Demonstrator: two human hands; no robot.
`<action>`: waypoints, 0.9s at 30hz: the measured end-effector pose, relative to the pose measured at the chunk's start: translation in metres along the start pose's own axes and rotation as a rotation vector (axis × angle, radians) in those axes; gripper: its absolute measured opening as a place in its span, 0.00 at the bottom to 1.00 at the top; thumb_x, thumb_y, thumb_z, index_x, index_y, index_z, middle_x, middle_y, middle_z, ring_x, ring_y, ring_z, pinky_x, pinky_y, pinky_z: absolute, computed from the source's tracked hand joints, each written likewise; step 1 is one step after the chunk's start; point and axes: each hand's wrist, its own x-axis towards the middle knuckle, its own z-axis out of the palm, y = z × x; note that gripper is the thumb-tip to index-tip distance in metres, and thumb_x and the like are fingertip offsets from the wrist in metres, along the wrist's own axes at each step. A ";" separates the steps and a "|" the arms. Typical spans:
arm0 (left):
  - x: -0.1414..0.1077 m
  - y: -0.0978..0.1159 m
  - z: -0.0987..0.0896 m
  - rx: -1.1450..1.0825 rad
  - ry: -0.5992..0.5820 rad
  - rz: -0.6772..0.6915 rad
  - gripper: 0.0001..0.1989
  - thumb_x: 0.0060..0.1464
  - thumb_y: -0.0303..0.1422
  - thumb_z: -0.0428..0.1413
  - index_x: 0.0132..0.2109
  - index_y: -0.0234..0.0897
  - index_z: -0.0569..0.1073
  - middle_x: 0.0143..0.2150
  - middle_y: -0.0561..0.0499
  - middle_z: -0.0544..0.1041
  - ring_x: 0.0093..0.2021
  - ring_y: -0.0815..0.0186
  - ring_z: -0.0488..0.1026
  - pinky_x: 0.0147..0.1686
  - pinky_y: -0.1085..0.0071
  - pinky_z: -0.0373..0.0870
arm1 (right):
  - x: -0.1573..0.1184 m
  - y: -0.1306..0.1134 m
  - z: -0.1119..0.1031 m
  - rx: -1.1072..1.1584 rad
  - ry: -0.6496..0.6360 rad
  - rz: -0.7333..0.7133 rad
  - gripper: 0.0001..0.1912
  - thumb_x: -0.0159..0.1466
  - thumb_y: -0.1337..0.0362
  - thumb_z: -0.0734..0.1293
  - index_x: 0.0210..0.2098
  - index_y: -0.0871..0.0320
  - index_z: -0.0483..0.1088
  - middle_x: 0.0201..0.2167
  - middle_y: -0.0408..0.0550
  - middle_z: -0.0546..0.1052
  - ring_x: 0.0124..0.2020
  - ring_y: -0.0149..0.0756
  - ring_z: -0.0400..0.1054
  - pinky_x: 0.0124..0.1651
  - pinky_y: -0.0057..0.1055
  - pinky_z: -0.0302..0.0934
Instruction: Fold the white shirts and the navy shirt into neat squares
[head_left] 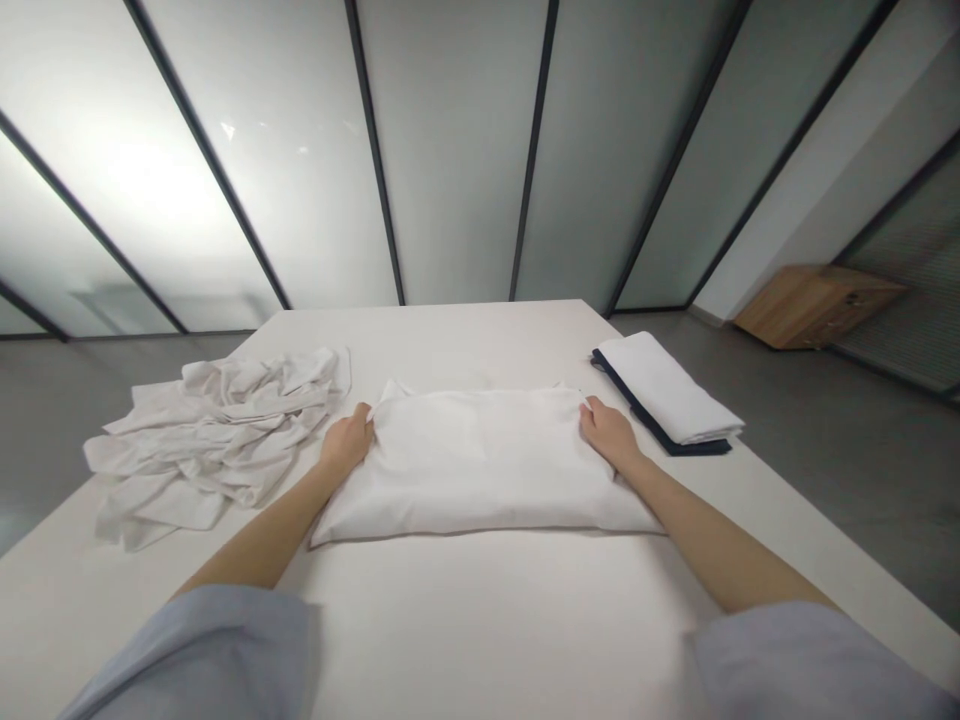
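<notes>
A white cloth (pixel 487 460) lies in front of me, folded into a wide shape with its long straight edge nearest me. My left hand (pixel 350 437) is closed on its far left corner, fingers pinching the fabric. At the far right corner, my right hand (pixel 606 430) grips the same cloth between thumb and fingers. Small peaks of fabric stand up along the far edge near both hands. The near corners spread out wider than the far ones and rest on the white table (pixel 480 620).
A crumpled heap of white cloth (pixel 225 430) lies on the table's left side. At the right edge, a folded white cloth (pixel 667 385) rests on a dark folded item (pixel 652 430). Beyond are frosted glass panels and a wooden cabinet (pixel 810 305) on the floor.
</notes>
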 end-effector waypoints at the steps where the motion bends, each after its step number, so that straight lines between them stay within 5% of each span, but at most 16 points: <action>1: -0.001 -0.003 -0.002 -0.043 0.025 0.022 0.17 0.60 0.35 0.40 0.50 0.36 0.67 0.38 0.41 0.78 0.42 0.54 0.76 0.40 0.63 0.67 | -0.002 0.002 -0.002 0.000 0.005 -0.010 0.20 0.69 0.60 0.50 0.47 0.62 0.67 0.33 0.57 0.78 0.37 0.45 0.72 0.35 0.32 0.55; 5: 0.013 -0.007 -0.010 -0.402 0.107 0.138 0.16 0.56 0.37 0.43 0.43 0.36 0.70 0.43 0.44 0.77 0.46 0.57 0.73 0.46 0.64 0.66 | 0.004 0.006 -0.006 0.101 0.075 -0.116 0.18 0.67 0.62 0.51 0.45 0.63 0.68 0.36 0.59 0.77 0.40 0.45 0.71 0.40 0.32 0.57; 10: 0.039 0.011 -0.010 -0.732 -0.052 0.030 0.16 0.56 0.38 0.41 0.38 0.35 0.70 0.36 0.48 0.77 0.41 0.60 0.73 0.42 0.65 0.69 | 0.023 0.001 0.001 0.264 0.019 -0.060 0.18 0.67 0.61 0.51 0.45 0.60 0.68 0.38 0.56 0.78 0.42 0.45 0.70 0.42 0.32 0.58; 16: 0.043 0.027 -0.001 -0.474 0.077 -0.176 0.16 0.61 0.35 0.39 0.47 0.36 0.68 0.43 0.39 0.77 0.49 0.55 0.73 0.46 0.63 0.67 | 0.025 0.002 0.011 0.320 0.037 0.055 0.21 0.68 0.60 0.50 0.49 0.60 0.68 0.41 0.57 0.77 0.45 0.46 0.69 0.44 0.34 0.58; 27: 0.031 0.030 -0.001 -0.092 0.024 -0.130 0.19 0.62 0.39 0.40 0.54 0.35 0.64 0.42 0.37 0.78 0.45 0.53 0.76 0.41 0.63 0.67 | 0.031 0.007 0.015 0.043 -0.035 0.041 0.19 0.67 0.59 0.54 0.47 0.62 0.69 0.40 0.58 0.76 0.41 0.43 0.69 0.41 0.31 0.56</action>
